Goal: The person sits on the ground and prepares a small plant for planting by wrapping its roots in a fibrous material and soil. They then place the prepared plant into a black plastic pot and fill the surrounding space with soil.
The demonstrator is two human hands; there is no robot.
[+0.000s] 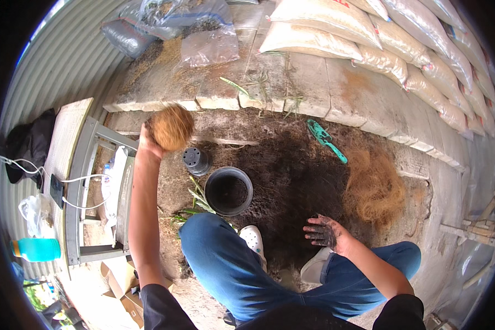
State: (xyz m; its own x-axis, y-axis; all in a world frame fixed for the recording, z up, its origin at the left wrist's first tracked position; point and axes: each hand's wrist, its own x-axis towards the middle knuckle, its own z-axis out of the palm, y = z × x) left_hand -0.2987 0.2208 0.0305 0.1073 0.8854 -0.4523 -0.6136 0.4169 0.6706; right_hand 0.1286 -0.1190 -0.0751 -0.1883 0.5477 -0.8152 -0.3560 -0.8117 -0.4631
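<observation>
My left hand (148, 140) is raised at the far left and grips a round ball of brown coir fibre (172, 127); the ball hides most of its fingers. My right hand (325, 233) hangs over my right shoe with its fingers spread, palm dark with soil, holding nothing. Between my knees and the ledge lies a patch of dark soil (293, 177). A black plastic pot (229, 191) stands upright at its left, with a little dark material inside. Behind that pot, a smaller black nursery pot (196, 160) shows its holed base.
A green hand trowel (326, 140) lies beyond the soil, and loose coir fibre (375, 187) is heaped at right. Cut green leaves (200, 194) lie beside the pot. Stacked filled sacks (326, 41) rest on the concrete ledge (305, 78). A metal-framed bench (80, 165) stands left.
</observation>
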